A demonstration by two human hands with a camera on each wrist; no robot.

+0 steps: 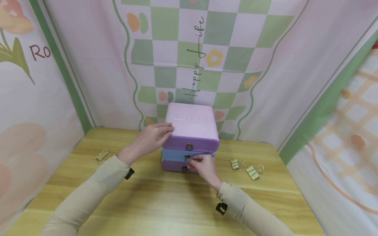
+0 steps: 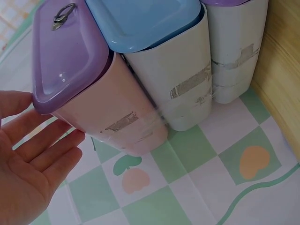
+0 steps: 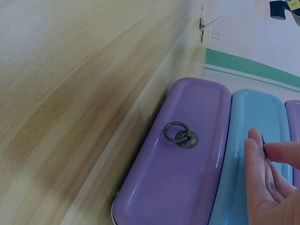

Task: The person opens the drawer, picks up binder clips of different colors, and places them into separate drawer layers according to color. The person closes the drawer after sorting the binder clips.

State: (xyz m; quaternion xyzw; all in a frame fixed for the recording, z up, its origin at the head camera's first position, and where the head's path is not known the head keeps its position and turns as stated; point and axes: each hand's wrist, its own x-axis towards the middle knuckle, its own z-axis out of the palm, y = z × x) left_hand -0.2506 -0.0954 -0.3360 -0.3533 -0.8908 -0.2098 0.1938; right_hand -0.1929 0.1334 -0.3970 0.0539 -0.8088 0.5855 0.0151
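The blue drawer (image 1: pixel 174 154) sits in the middle of a three-drawer stack on the desk, its long front running left to right across the person, with a small metal ring (image 1: pixel 187 157) at its centre. The right hand (image 1: pixel 205 167) is the nearer one: its thumb and forefinger pinch that ring, so the drawer lies straight beyond the fingers, away from the person. The ring is mostly hidden in the grip, and whether the drawer stands slightly out is hard to tell. The left hand (image 1: pixel 150 137) rests at the upper left of the stack, its fingers fairly straight and a little apart, touching the side and front corner of the top purple drawer (image 1: pixel 177 142), under the pink top (image 1: pixel 193 121). Below the blue one is the bottom purple drawer (image 1: pixel 172 165), level with the desk (image 1: pixel 141 203). Farther out, one binder clip (image 1: pixel 102 155) lies to the left and two more clips (image 1: pixel 252 172) to the right, well apart from the stack; a checked cloth (image 1: pixel 165 19) hangs behind.
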